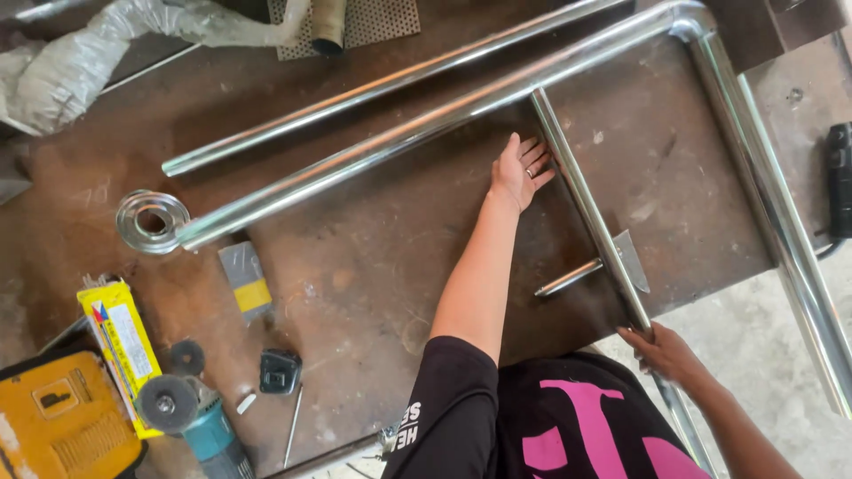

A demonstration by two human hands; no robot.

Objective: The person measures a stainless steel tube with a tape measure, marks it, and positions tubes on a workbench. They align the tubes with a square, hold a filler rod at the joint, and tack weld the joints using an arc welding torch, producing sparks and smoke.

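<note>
The left hand (pixel 522 168) lies flat with its fingers spread, holding nothing, palm down on the rusty brown worktop (pixel 373 266), its fingertips touching the side of a shiny steel cross tube (pixel 586 208). The right hand (pixel 661 348) is closed around the lower end of that same cross tube, near the worktop's edge. The cross tube runs up to meet a long bent steel tube (pixel 426 133), which lies slantwise over the worktop and turns at a rounded corner to run down the right side. A short steel stub (pixel 568 278) and a small flat plate (pixel 632 257) sit against the cross tube partway along it. A second, loose straight tube (pixel 355 96) lies beside the long one. A round steel flange (pixel 151 220) rests by the long tube's open end. Well to the left lie a yellow box (pixel 120 341), an angle grinder (pixel 191 417) and a yellow case (pixel 58 417).
</note>
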